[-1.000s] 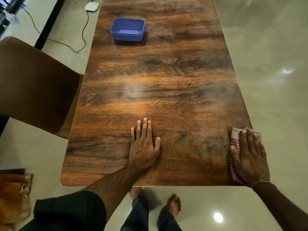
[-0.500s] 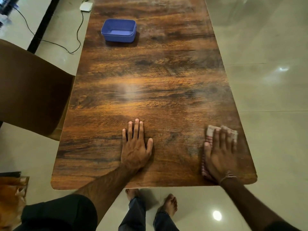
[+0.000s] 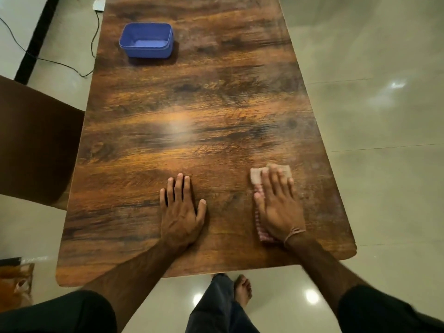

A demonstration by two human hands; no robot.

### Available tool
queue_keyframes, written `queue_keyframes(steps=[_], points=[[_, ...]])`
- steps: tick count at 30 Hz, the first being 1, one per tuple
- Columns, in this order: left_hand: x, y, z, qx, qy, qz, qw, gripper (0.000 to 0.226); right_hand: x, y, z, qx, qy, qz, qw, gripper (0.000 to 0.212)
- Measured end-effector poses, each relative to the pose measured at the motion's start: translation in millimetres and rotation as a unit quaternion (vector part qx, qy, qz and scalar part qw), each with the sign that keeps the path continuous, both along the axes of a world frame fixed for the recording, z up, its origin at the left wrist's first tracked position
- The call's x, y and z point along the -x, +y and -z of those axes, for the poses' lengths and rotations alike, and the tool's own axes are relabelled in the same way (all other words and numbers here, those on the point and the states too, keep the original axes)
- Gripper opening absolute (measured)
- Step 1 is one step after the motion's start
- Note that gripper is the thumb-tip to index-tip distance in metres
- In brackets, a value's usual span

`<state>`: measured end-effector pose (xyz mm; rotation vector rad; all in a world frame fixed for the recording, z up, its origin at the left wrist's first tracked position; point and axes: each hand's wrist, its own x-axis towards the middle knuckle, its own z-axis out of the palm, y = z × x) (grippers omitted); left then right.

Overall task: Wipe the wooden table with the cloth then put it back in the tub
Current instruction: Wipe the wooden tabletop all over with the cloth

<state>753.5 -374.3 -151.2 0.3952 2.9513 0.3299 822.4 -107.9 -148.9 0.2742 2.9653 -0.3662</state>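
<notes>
Since we're only pressing the cloth (image 3: 256, 175) under straight fingers (image 3: 266, 186) of the right hand (image 3: 280, 207), left hand (image 3: 180, 212) lying flat on the table (image 3: 216, 92), it's risking bunching or slipping free mid-stroke.

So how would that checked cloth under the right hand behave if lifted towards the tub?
Probably floppy: the cloth lies flat and thin under the right hand. Likely light, so it should droop when lifted and drop into the open blue tub.
</notes>
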Motion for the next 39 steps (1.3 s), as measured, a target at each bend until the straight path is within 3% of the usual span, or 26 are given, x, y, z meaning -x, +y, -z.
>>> queue_keyframes(steps=[5, 11, 16, 19, 22, 26, 32, 36, 39], points=[[9.6, 10.3, -0.1, -0.002, -0.002, 0.027, 1.000, 0.080, 12.6, -4.0, -4.8, 0.002, -0.003, 0.091, 0.996, 0.070], [30.0, 41.8, 0.2, -0.006, -0.015, 0.057, 0.998, 0.081, -23.3, 15.2, -3.6, -0.001, -0.012, -0.101, 0.995, 0.066], [43.9, 50.3, 2.0, 0.008, -0.005, 0.079, 0.997, 0.080, 29.1, 59.4, -4.3, -0.014, -0.003, 0.106, 0.994, 0.071], [48.9, 57.2, 2.5, 0.015, -0.004, 0.084, 0.996, 0.081, 52.3, 30.6, -5.2, -0.023, -0.004, 0.158, 0.987, 0.072], [54.5, 63.4, 1.5, 0.015, -0.013, 0.094, 0.995, 0.083, 48.6, 12.1, -1.0, -0.017, 0.003, 0.049, 0.999, 0.068], [71.0, 71.6, 0.5, 0.008, -0.012, 0.105, 0.994, 0.083, 51.3, 55.7, -3.0, -0.007, -0.010, -0.082, 0.997, 0.069], [88.0, 74.5, 0.8, 0.012, -0.009, 0.119, 0.993, 0.082, 98.9, 47.3, -6.6, -0.018, -0.014, 0.173, 0.985, 0.074], [87.4, 75.5, 0.9, 0.008, -0.011, 0.120, 0.993, 0.083, 83.6, 8.1, -3.7, -0.012, 0.017, -0.001, 1.000, 0.066], [88.2, 78.0, 0.1, 0.003, -0.013, 0.114, 0.993, 0.083, 83.7, 35.7, -2.5, -0.003, 0.020, -0.092, 0.996, 0.066]])
